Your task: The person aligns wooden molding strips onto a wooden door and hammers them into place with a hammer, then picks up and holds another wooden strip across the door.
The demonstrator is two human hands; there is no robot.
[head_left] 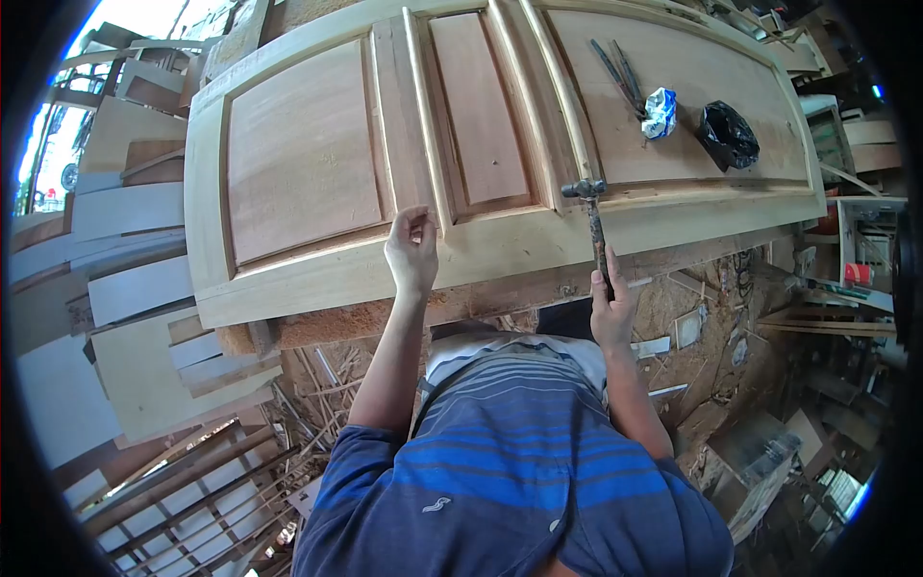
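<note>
A panelled wooden door [288, 288] lies flat in front of me. My right hand [613, 313] is wrapped round the lower handle of a hammer [597, 231]; its head is over the door's near rail, by the end of a wooden moulding strip [562, 87]. My left hand [413, 255] is at the near edge of the left moulding strip [423, 115], with its fingers curled together in a pinch. Whatever may be between those fingertips is too small to make out.
On the door's right panel lie thin dark metal tools [620, 77], a crumpled blue-and-white packet [660, 113] and an open black plastic bag [728, 137]. Stacked boards [130, 212] stand to the left. Wood scraps and sawdust [687, 322] cover the floor.
</note>
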